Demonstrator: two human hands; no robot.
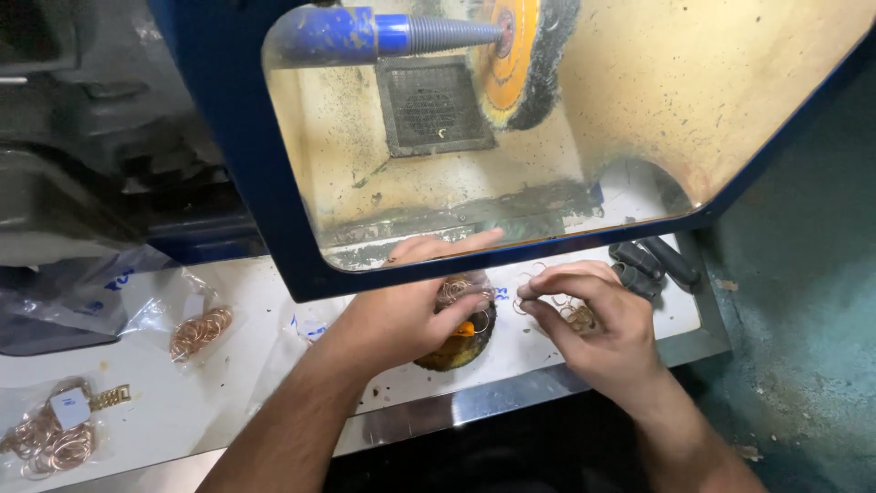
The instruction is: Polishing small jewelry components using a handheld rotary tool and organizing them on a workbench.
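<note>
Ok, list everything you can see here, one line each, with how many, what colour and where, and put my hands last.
buffing wheel: one, orange hub with dark bristles, top centre inside the hood
spindle: one, blue, tapered grey tip, left of the wheel
vent grille: one, dark, on the hood's back wall
hood frame: one, dark blue, around the clear shield
bags of rings: two clear bags, copper-coloured rings, on the white bench at left
dark cylinders: about three, dark grey, right end of the bench
loose rings: several, copper-coloured, under the right hand
round block: one, dark with orange, under the left hand
left hand: on the round block
right hand: pinching a thin ring
</note>
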